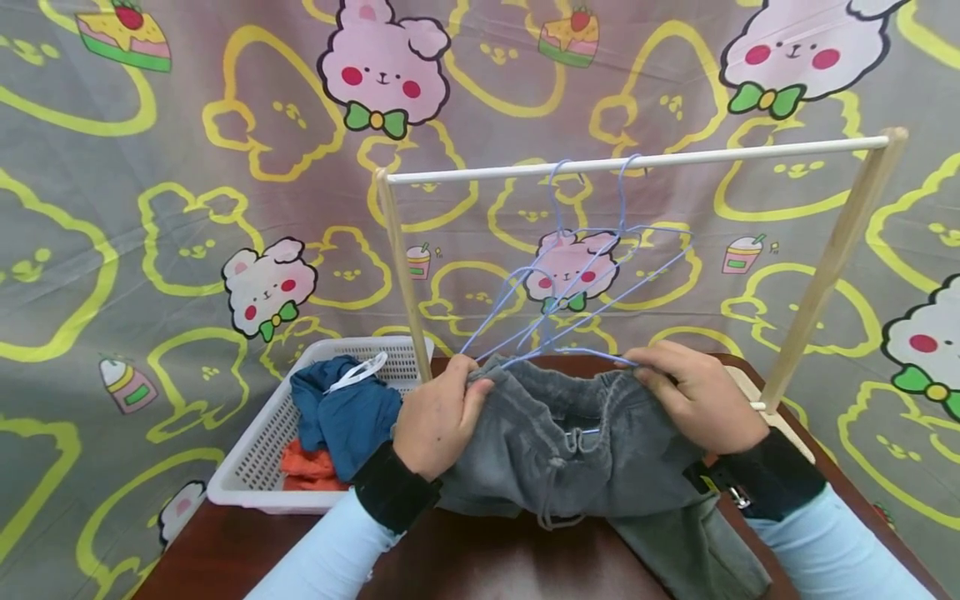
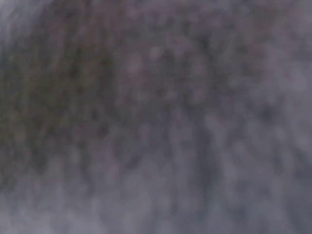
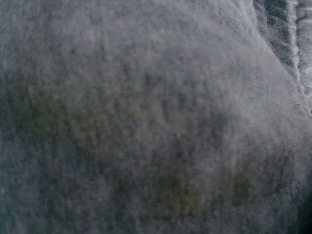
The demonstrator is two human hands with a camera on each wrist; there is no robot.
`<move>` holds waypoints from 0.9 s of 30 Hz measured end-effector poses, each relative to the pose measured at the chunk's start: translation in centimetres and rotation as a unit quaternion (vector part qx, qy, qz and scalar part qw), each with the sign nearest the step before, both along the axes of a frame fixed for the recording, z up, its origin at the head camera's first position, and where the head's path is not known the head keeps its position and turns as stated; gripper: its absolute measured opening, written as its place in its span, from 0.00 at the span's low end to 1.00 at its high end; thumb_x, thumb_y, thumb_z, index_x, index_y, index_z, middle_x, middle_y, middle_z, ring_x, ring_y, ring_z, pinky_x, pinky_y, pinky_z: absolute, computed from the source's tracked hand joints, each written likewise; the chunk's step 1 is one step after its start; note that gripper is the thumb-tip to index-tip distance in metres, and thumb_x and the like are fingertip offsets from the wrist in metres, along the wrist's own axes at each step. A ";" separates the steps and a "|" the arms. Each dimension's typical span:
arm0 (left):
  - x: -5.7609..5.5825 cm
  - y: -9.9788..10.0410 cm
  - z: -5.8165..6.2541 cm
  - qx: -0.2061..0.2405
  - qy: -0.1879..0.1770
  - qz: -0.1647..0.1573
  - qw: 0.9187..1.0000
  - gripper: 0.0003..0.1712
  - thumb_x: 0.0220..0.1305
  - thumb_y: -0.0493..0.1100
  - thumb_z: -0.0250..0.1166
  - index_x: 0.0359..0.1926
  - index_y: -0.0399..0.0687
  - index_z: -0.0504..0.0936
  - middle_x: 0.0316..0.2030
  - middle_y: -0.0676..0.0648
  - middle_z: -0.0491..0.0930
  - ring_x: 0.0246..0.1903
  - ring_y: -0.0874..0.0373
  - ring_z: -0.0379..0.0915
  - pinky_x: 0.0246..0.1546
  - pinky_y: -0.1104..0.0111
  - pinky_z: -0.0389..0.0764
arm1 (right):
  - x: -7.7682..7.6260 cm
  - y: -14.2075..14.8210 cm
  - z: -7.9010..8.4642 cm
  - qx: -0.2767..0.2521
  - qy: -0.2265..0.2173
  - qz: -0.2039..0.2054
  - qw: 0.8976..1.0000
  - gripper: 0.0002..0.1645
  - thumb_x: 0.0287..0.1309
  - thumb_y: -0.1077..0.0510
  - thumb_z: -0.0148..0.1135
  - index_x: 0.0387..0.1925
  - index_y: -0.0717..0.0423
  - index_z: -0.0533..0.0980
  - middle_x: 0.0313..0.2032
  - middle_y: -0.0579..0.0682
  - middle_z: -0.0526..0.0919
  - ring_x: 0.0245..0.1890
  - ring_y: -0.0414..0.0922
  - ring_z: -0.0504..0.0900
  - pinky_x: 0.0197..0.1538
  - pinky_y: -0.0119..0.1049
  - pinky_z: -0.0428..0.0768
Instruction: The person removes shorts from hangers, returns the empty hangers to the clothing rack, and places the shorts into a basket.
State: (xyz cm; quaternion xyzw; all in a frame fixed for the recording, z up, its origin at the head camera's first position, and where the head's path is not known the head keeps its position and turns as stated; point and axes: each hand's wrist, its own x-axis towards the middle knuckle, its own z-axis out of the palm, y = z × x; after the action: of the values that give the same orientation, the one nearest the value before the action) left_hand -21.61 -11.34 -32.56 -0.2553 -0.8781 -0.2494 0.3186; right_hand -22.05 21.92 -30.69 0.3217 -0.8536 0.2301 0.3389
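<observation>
Grey trousers with an elastic waist and a drawstring are held up over the table, waist uppermost. My left hand pinches the waistband's left side, thumb on top. At the opposite side my right hand grips the waistband, close to the end of a blue wire hanger that lies at the waist opening. Blurred grey cloth fills the left wrist view. In the right wrist view, grey fabric covers nearly everything, with a gathered seam at the upper right. Some fingertips are hidden by the cloth.
A wooden rack with a white rod stands behind the trousers. Blue wire hangers hang from it. To the left, a white plastic basket holds blue clothing and orange clothing. Everything is on a dark brown table.
</observation>
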 end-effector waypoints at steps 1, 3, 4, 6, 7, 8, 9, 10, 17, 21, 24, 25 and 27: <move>0.0 0.1 0.1 0.000 0.000 -0.001 1.000 0.13 0.76 0.51 0.59 0.45 0.46 0.73 0.17 0.58 0.63 0.14 0.66 0.58 0.13 0.70 0.60 | 0.0 -0.1 0.0 -0.001 0.003 0.006 1.000 0.20 0.57 0.71 0.68 0.51 0.53 0.83 0.42 0.45 0.84 0.40 0.42 0.81 0.42 0.39 0.79; -0.1 0.4 0.2 0.000 0.003 -0.003 1.000 0.14 0.76 0.52 0.58 0.45 0.46 0.73 0.17 0.58 0.62 0.13 0.66 0.58 0.13 0.70 0.60 | -0.1 -0.3 -0.1 -0.001 0.007 0.015 1.000 0.21 0.57 0.72 0.69 0.51 0.54 0.83 0.42 0.46 0.85 0.40 0.42 0.81 0.42 0.38 0.79; -0.1 0.5 0.2 -0.001 0.005 -0.004 1.000 0.14 0.76 0.52 0.58 0.44 0.46 0.73 0.17 0.58 0.62 0.13 0.66 0.58 0.13 0.70 0.60 | -0.1 -0.4 -0.2 -0.002 0.009 0.020 1.000 0.21 0.56 0.73 0.69 0.51 0.55 0.83 0.42 0.46 0.85 0.40 0.42 0.81 0.42 0.38 0.79; -0.2 0.8 0.4 -0.002 0.008 -0.008 1.000 0.13 0.76 0.52 0.58 0.45 0.46 0.73 0.17 0.58 0.62 0.13 0.66 0.58 0.13 0.70 0.59 | -0.2 -0.4 -0.3 -0.004 0.013 0.026 1.000 0.21 0.56 0.73 0.69 0.50 0.55 0.84 0.42 0.46 0.85 0.40 0.42 0.82 0.43 0.35 0.78; -0.2 0.8 0.5 -0.003 0.006 -0.008 1.000 0.13 0.76 0.52 0.58 0.45 0.46 0.73 0.17 0.58 0.62 0.13 0.66 0.57 0.13 0.70 0.59 | -0.3 -0.5 -0.4 -0.004 0.014 0.029 0.999 0.21 0.55 0.73 0.69 0.51 0.56 0.84 0.42 0.47 0.85 0.40 0.42 0.82 0.43 0.34 0.78; -0.2 0.9 0.5 -0.004 0.006 -0.009 1.000 0.14 0.76 0.52 0.57 0.45 0.46 0.73 0.17 0.58 0.63 0.13 0.66 0.58 0.13 0.70 0.59 | -0.3 -0.5 -0.4 -0.004 0.015 0.033 0.999 0.22 0.55 0.73 0.69 0.51 0.56 0.83 0.42 0.46 0.85 0.40 0.42 0.81 0.42 0.34 0.77; -0.2 1.0 0.6 -0.005 0.004 -0.009 1.000 0.14 0.77 0.52 0.57 0.45 0.46 0.73 0.17 0.58 0.63 0.13 0.66 0.58 0.13 0.70 0.59 | -0.3 -0.5 -0.4 -0.004 0.015 0.037 0.999 0.22 0.55 0.74 0.69 0.51 0.56 0.83 0.42 0.46 0.85 0.40 0.41 0.81 0.43 0.32 0.77; -0.2 1.1 0.6 -0.007 0.002 -0.008 1.000 0.14 0.77 0.53 0.57 0.45 0.46 0.73 0.17 0.57 0.63 0.13 0.66 0.58 0.13 0.70 0.59 | -0.4 -0.6 -0.5 -0.004 0.015 0.040 0.999 0.22 0.55 0.74 0.68 0.51 0.56 0.83 0.42 0.46 0.84 0.39 0.41 0.80 0.43 0.32 0.76; 0.0 1.1 1.0 -0.024 0.004 -0.019 1.000 0.13 0.76 0.51 0.57 0.44 0.46 0.72 0.16 0.57 0.62 0.12 0.65 0.56 0.13 0.70 0.58 | -0.2 -0.8 -0.7 0.007 0.004 0.047 0.999 0.22 0.57 0.73 0.67 0.52 0.55 0.83 0.40 0.42 0.82 0.35 0.36 0.74 0.36 0.37 0.76; 0.0 0.6 0.9 -0.029 0.021 -0.018 0.999 0.12 0.74 0.48 0.61 0.44 0.45 0.72 0.16 0.57 0.60 0.12 0.65 0.54 0.12 0.70 0.57 | -0.2 -0.7 -0.7 0.019 -0.011 0.059 0.998 0.23 0.59 0.73 0.67 0.53 0.53 0.82 0.43 0.42 0.81 0.37 0.36 0.75 0.37 0.37 0.76; 0.1 0.3 0.8 -0.029 0.020 -0.015 0.999 0.12 0.74 0.48 0.62 0.44 0.44 0.72 0.16 0.57 0.60 0.12 0.66 0.54 0.12 0.70 0.57 | -0.2 -0.5 -0.7 0.035 -0.020 0.055 0.998 0.24 0.60 0.71 0.67 0.56 0.49 0.81 0.45 0.41 0.81 0.40 0.37 0.76 0.39 0.38 0.76; 0.1 0.2 0.8 -0.027 0.018 -0.015 0.999 0.12 0.74 0.48 0.62 0.44 0.44 0.73 0.17 0.57 0.60 0.12 0.66 0.55 0.12 0.70 0.58 | -0.1 -0.4 -0.7 0.037 -0.022 0.052 0.998 0.25 0.60 0.71 0.67 0.57 0.49 0.81 0.46 0.42 0.82 0.41 0.37 0.77 0.39 0.39 0.76; 0.0 0.0 0.7 -0.021 0.011 -0.016 1.000 0.12 0.74 0.48 0.62 0.45 0.45 0.73 0.17 0.57 0.61 0.13 0.66 0.56 0.13 0.70 0.59 | 0.0 -0.1 -0.8 0.040 -0.024 0.042 0.998 0.27 0.60 0.70 0.67 0.59 0.48 0.80 0.47 0.42 0.82 0.42 0.38 0.77 0.40 0.40 0.76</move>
State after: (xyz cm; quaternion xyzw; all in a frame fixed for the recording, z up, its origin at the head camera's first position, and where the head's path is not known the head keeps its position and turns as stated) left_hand -21.56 -11.34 -31.87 -0.2784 -0.8756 -0.2329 0.3186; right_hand -22.09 21.86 -31.45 0.3651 -0.8559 0.2174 0.2949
